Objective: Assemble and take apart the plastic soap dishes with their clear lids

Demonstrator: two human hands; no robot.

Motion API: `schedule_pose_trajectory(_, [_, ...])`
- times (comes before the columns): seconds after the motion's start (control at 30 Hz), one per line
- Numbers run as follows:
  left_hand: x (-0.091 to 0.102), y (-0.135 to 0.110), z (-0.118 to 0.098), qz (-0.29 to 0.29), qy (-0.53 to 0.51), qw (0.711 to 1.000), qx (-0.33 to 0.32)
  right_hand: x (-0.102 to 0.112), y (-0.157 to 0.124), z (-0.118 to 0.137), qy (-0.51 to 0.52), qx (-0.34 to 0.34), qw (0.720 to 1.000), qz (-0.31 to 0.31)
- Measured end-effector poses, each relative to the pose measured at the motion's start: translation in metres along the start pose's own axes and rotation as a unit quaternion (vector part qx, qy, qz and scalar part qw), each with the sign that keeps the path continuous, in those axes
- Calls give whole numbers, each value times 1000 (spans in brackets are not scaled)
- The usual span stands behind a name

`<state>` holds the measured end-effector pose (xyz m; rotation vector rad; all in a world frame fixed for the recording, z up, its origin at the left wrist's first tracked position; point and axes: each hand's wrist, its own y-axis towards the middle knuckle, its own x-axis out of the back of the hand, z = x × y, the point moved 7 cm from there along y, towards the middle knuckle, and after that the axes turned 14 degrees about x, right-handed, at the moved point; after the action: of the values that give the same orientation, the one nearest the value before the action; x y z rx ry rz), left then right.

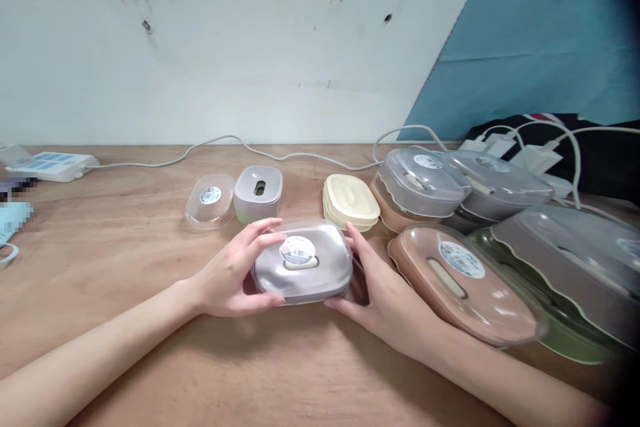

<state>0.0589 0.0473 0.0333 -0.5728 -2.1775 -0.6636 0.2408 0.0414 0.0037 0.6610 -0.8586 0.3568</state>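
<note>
A grey lidded plastic container (325, 260) with a clear cover and a round label lies between my two hands. My left hand (240, 273) grips its left side, fingers on the top edge and thumb at the near edge. On its right side my right hand (373, 280) curls round the edge, thumb at the near corner. Behind it stand a small grey-topped box (259, 188) with an oval slot and a cream lidded container (351, 199). A clear lid (211, 201) with a round label rests left of the small box.
At the right are stacked grey containers (427, 180), a peach container (465, 287) and a green one (580, 340) under a grey top. A white cable (225, 138) runs along the wall to a power strip (55, 165). Chargers (537, 157) sit at the back right.
</note>
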Motion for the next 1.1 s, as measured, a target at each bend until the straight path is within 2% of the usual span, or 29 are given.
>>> schedule_pose_trajectory(0.2, [-1, 1, 1, 13, -13, 1000, 1, 3, 2, 10, -18, 46, 999, 15])
schedule_pose_trajectory(0.57, [-1, 2, 1, 17, -16, 1000, 2, 3, 3, 10, -17, 39, 999, 26])
schedule_pose_trajectory(0.87, [-7, 2, -2, 84, -78, 993, 10, 5, 1, 13, 38, 36, 999, -8])
schedule_pose_trajectory(1.1, [-9, 0, -7, 107, -117, 987, -14, 0, 0, 26, 44, 84, 993, 63])
